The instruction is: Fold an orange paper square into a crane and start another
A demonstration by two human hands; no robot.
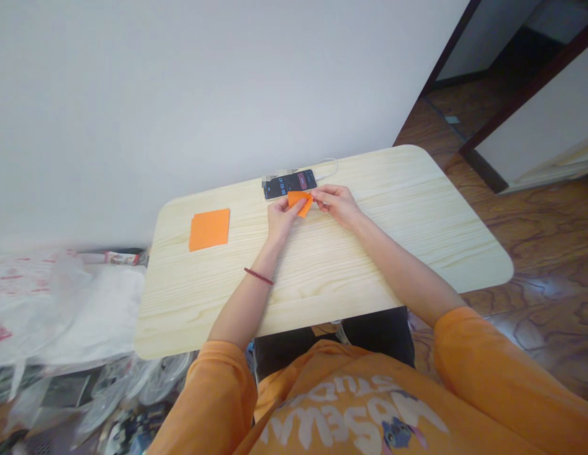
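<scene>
I pinch orange paper [298,198] in my left hand [281,218], its edge in my right hand [340,205], near the phone [289,183].

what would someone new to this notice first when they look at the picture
Probably the bright orange paper held up near the middle of the pale table, with the left hand gripping it and the right hand pinching its right-hand corner. Next might come the orange sheets lying on the table's left part, and the phone with its lit screen just beyond the hands, near the wall.
</scene>
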